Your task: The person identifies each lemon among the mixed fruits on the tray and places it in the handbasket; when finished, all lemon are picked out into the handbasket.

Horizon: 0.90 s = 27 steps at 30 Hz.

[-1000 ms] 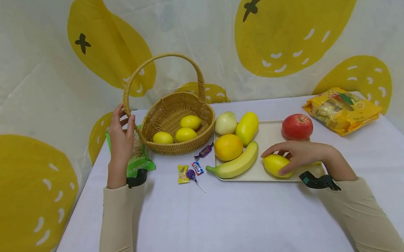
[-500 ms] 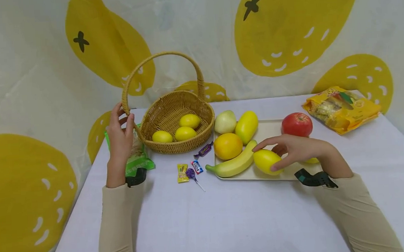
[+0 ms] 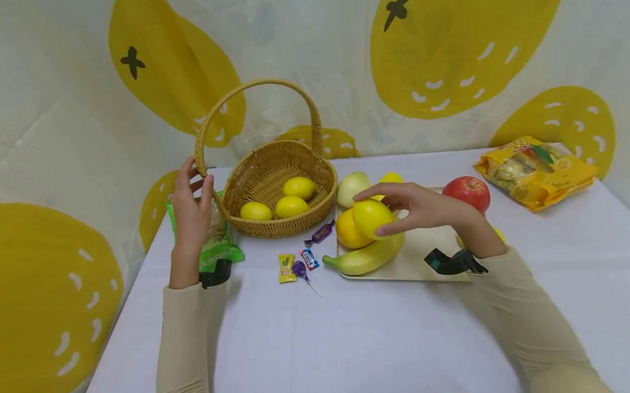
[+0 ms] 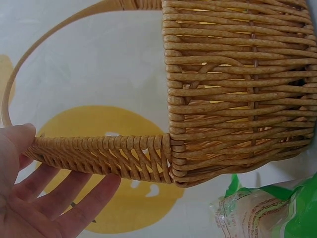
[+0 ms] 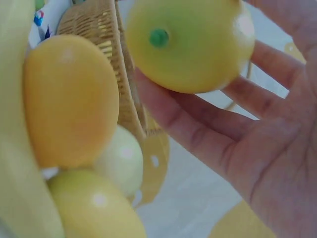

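- Your right hand (image 3: 426,206) grips a lemon (image 3: 373,217): the thumb lies over its top and the fingers (image 5: 198,124) curl beneath it, so the fruit sits in the fingertips rather than deep in the palm.
- That lemon is off the tray (image 3: 428,256) and in the air, above the orange (image 3: 348,230) and the banana (image 3: 367,256), between the red apple (image 3: 468,193) and the wicker basket (image 3: 280,186).
- In the right wrist view the lemon's green stem end faces the camera, and the basket wall shows just behind it.
- Your left hand (image 3: 191,210) is at the base of the basket handle (image 3: 253,105), on the basket's left side. The left wrist view shows the thumb on top of the handle and the fingers (image 4: 64,198) stretched out nearly straight below it; they are relaxed, not wrapped round the wicker.
- The basket stands on the table (image 3: 321,337) and already contains three lemons (image 3: 289,200).
- A green packet (image 3: 216,242) lies under and beside your left hand, touching the basket's foot.
- On the tray there is also a pale round fruit (image 3: 351,186), a long yellow one partly hidden behind your right hand, and another yellow fruit mostly hidden by that wrist.
- Wrapped sweets (image 3: 297,264) lie on the table between basket and tray.
- A yellow snack bag (image 3: 533,172) lies at the far right of the table.
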### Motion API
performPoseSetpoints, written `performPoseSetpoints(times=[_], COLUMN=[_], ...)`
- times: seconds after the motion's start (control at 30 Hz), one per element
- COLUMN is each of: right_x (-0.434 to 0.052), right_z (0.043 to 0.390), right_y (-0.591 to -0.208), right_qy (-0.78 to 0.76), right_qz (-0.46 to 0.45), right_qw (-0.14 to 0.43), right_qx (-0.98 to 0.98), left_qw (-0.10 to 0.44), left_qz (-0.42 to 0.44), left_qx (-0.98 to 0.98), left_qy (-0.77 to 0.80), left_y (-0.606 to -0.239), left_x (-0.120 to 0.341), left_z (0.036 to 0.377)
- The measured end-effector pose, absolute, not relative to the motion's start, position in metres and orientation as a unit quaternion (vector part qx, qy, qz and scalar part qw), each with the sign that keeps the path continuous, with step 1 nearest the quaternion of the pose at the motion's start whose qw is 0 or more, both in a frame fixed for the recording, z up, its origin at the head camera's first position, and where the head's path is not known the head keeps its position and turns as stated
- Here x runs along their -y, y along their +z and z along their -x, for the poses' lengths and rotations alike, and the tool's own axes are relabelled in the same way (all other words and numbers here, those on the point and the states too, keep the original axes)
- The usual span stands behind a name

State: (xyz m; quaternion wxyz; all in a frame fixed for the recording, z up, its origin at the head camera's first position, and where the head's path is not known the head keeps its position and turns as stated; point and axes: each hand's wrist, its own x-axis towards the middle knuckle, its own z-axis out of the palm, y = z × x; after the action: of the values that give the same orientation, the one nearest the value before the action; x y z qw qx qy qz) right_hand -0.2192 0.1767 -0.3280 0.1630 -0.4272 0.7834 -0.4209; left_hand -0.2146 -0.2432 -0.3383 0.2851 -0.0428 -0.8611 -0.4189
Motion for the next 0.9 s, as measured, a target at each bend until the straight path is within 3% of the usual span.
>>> performPoseSetpoints(times=[0.47,0.73,0.9], right_x=[-0.109,-0.076,-0.064], right_z=[0.268,0.287,0.295], right_y=[-0.325,-0.345,-0.357], right_qy=[-0.459,-0.45,-0.417], right_qz=[0.427,0.393,0.386], right_qw=[0.123,0.081,0.087], right_qx=[-0.769,-0.798,-0.818], left_qw=[0.286,0.287,0.289], left_qz=[0.043,0.045,0.044], left_qx=[0.861,0.86,0.861], left_qy=[-0.418,-0.42,-0.416], left_y=[-0.339,-0.34,-0.341], left_x=[0.244,0.244,0.244], left_z=[0.215,0.215,0.215])
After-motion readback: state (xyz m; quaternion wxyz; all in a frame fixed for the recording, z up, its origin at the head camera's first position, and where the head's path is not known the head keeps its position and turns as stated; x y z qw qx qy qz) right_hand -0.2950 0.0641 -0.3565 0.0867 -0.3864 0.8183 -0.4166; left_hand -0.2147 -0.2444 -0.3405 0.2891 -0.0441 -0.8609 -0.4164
